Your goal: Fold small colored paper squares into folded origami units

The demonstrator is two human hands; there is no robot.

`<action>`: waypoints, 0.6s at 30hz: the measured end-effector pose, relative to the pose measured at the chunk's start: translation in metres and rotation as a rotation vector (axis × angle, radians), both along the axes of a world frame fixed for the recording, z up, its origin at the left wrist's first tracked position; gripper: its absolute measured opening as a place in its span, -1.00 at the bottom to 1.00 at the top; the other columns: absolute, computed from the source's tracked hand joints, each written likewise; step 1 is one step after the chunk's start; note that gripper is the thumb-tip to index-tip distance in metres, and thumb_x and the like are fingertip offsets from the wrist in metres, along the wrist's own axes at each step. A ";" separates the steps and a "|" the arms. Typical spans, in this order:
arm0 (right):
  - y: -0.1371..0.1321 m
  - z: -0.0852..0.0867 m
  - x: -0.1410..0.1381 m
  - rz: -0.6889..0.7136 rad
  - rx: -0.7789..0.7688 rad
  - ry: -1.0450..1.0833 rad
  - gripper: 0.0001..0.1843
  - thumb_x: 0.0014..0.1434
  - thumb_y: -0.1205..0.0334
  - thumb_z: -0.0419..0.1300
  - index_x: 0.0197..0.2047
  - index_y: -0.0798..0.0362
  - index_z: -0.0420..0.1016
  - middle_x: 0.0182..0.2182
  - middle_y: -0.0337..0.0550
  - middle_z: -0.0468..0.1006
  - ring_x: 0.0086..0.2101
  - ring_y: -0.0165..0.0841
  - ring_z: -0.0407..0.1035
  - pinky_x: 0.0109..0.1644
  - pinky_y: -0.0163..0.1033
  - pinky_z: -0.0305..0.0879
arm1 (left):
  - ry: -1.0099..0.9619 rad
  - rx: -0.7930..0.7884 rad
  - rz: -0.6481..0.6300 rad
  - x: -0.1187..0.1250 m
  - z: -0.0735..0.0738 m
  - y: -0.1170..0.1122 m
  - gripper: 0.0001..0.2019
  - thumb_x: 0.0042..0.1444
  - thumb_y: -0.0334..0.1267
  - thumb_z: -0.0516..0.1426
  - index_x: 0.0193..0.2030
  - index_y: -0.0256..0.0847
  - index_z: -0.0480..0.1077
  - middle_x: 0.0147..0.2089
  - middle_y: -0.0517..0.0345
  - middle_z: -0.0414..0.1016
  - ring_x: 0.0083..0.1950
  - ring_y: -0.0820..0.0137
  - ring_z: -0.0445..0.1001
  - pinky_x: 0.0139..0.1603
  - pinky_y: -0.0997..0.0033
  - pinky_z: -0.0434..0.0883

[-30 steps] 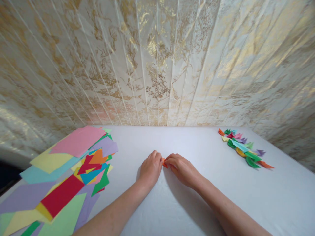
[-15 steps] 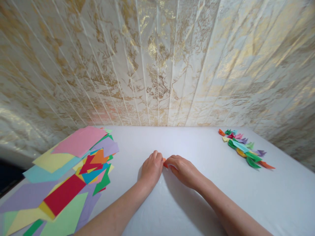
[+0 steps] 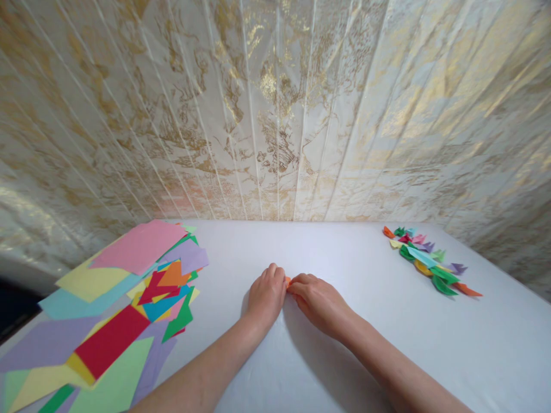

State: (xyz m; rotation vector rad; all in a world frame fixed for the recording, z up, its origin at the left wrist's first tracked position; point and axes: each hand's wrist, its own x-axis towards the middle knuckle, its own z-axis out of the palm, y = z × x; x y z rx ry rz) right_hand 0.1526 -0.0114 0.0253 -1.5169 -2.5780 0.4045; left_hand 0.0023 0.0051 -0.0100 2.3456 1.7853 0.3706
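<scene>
Both my hands rest together on the white table (image 3: 353, 355), near its middle. My left hand (image 3: 264, 297) and my right hand (image 3: 318, 301) have their fingers curled and pressed on a small orange paper piece (image 3: 287, 281). Only a sliver of that paper shows between the fingertips; the rest is hidden under the hands. To the left lies a loose heap of coloured paper sheets (image 3: 116, 304). At the far right lies a row of small folded paper pieces (image 3: 428, 261) in several colours.
A cream wall with gold marbling (image 3: 275, 115) rises right behind the table. The paper heap overhangs the table's left edge, beside a dark gap (image 3: 12, 304). The table's right edge runs diagonally behind the folded pieces.
My right hand has closed in toward the left, so less of the orange paper shows. Both hands stay in the same spot.
</scene>
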 end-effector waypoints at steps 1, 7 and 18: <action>0.000 0.000 0.000 -0.002 0.001 -0.002 -0.65 0.33 0.37 -0.05 -0.08 0.05 0.56 -0.14 -0.02 0.56 -0.11 -0.28 0.43 -0.02 -0.25 0.29 | 0.001 0.002 0.000 0.000 -0.001 0.000 -0.92 0.30 -0.34 0.00 -0.24 -0.15 0.28 -0.10 0.09 0.40 -0.09 0.32 0.42 -0.14 0.35 0.34; 0.001 -0.004 0.001 0.011 0.023 -0.005 -0.66 0.32 0.38 -0.03 -0.03 0.03 0.54 -0.13 -0.04 0.55 -0.10 -0.29 0.42 -0.02 -0.26 0.27 | -0.039 0.002 -0.003 -0.001 -0.001 0.001 -0.92 0.29 -0.35 0.01 -0.24 -0.15 0.27 -0.12 0.10 0.39 -0.10 0.32 0.42 -0.14 0.35 0.34; -0.003 -0.010 -0.005 0.044 0.109 -0.155 -0.72 0.27 0.46 0.00 -0.10 0.08 0.49 -0.16 -0.07 0.56 -0.16 -0.25 0.44 -0.12 -0.20 0.24 | -0.036 0.018 0.004 0.000 0.000 0.001 -0.87 0.32 -0.32 -0.03 -0.26 -0.17 0.29 -0.13 0.07 0.39 -0.13 0.31 0.43 -0.13 0.33 0.35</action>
